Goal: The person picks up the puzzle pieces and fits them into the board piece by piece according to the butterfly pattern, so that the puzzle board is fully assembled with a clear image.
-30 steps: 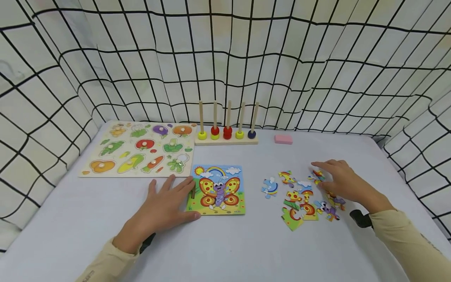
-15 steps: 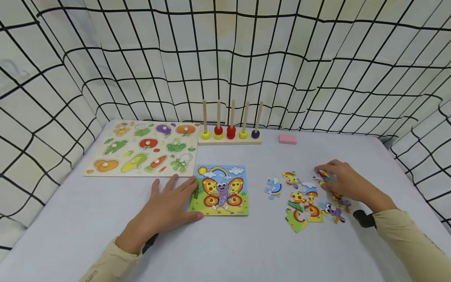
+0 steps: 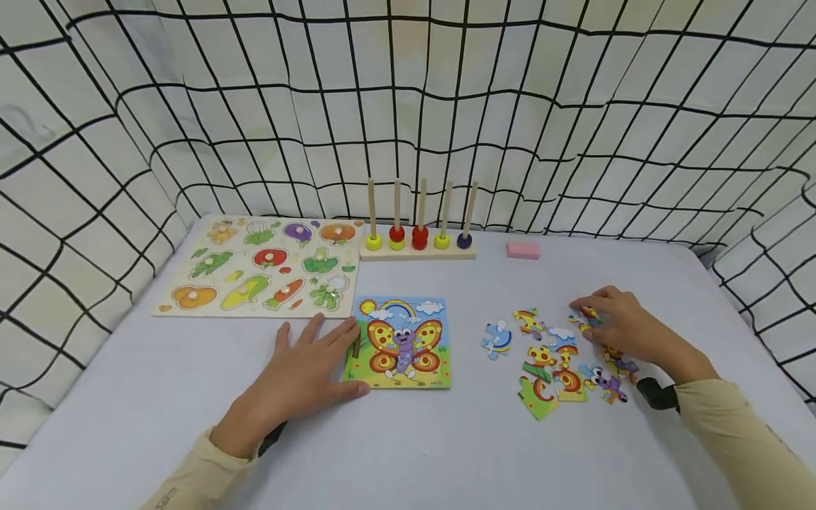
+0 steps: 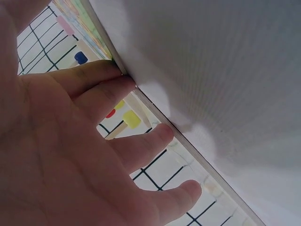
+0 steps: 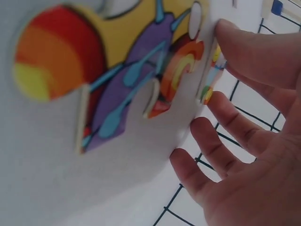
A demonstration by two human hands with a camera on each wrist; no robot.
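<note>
The square butterfly puzzle board (image 3: 403,347) lies at the middle of the table. My left hand (image 3: 299,375) rests at its left edge, fingers spread and fairly straight; in the left wrist view the fingertips (image 4: 124,82) touch that edge. On the right, my right hand (image 3: 627,329) pinches a small colourful puzzle piece (image 3: 586,319) between thumb and index finger, its other fingers loosely bent. Under its palm side lies another piece (image 3: 617,363), large in the right wrist view. Several more loose butterfly pieces (image 3: 570,382) lie to the left, some overlapping. A blue rainbow piece (image 3: 497,340) lies apart.
A wooden vegetable knob puzzle (image 3: 255,269) lies at the back left. Beside it stands a peg stacker (image 3: 417,253) with coloured beads on upright pegs. A pink block (image 3: 523,250) sits at the back right. Black netting (image 3: 408,92) rises around the white table.
My right index finger has curled in toward the thumb, closing on the puzzle piece. My left hand stays at the board's edge. The head view has shifted slightly.
</note>
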